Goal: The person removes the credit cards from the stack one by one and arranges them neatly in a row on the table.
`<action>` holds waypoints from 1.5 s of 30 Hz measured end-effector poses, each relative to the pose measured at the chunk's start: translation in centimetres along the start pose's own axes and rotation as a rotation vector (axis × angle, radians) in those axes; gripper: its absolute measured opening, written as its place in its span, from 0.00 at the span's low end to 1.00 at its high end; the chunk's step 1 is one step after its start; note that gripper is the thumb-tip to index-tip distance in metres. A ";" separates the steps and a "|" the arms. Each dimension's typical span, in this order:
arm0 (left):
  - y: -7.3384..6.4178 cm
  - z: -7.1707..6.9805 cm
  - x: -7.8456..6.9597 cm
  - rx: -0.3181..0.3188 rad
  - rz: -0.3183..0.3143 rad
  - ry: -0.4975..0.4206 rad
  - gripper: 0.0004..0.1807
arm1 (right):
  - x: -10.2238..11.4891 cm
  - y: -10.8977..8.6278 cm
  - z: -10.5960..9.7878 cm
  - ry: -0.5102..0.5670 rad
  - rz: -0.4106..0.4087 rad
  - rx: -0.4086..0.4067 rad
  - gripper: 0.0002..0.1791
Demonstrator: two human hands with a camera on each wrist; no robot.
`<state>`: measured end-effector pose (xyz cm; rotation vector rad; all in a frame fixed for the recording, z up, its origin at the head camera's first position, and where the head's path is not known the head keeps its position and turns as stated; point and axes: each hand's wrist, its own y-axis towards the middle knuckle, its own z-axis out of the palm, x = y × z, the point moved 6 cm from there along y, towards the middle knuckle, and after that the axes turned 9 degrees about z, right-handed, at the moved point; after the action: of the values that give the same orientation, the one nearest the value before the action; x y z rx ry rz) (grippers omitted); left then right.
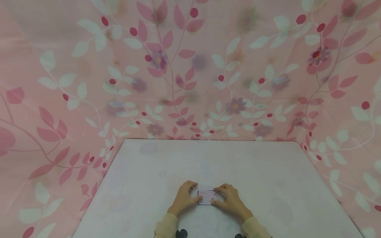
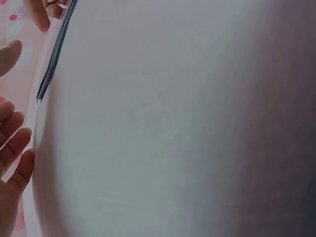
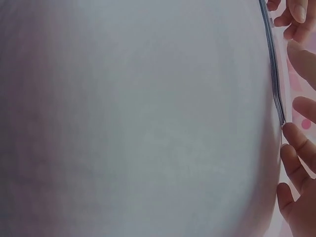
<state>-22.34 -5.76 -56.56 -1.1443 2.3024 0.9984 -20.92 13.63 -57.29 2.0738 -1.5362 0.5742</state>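
A small stack of flat rectangular cards (image 1: 206,196) lies on the white table. Its top is pale pink with a small flower print, and its layered edges (image 3: 273,64) look dark in the wrist views. My left hand (image 1: 186,196) curves loosely around the left end; its thumb hovers over that edge while its fingers (image 2: 15,143) stay just off the far corner. At the right end is my right hand (image 1: 232,200), with a fingertip touching the far corner and the thumb above the near side. Neither hand visibly pinches the stack.
The white tabletop (image 1: 205,162) spreads out around both hands. Pink leaf-and-flower cloth (image 1: 205,76) walls it in at the back and both sides. Dark round pieces (image 1: 181,233) show near the sleeves at the bottom of the head view.
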 end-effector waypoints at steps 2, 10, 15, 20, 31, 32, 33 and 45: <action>-0.1 0.2 0.1 0.020 -0.010 0.007 0.28 | 0.0 0.0 0.1 0.003 0.005 0.015 0.30; -0.5 1.2 0.6 0.143 -0.057 0.035 0.39 | -0.3 -0.1 0.2 0.028 0.023 0.070 0.39; -0.5 1.6 0.8 0.193 -0.088 0.023 0.43 | -0.4 -0.1 0.3 0.010 0.026 0.075 0.41; -0.5 1.8 0.8 0.190 -0.067 0.036 0.41 | -0.5 0.0 0.2 -0.011 0.019 0.033 0.38; -0.4 1.6 0.6 0.160 -0.027 0.047 0.32 | -0.7 0.3 0.3 0.049 0.062 0.077 0.33; -0.4 1.6 0.6 0.160 -0.027 0.047 0.32 | -0.7 0.3 0.3 0.052 0.064 0.076 0.33; -0.4 1.6 0.6 0.160 -0.030 0.045 0.32 | -0.7 0.3 0.3 0.054 0.065 0.076 0.33; -0.5 1.9 1.0 0.166 -0.053 0.039 0.32 | -0.6 0.4 0.2 0.066 0.084 0.079 0.31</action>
<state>-22.48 -5.06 -58.67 -1.1594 2.3235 0.7567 -21.46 13.85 -57.78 2.0340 -1.5928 0.7379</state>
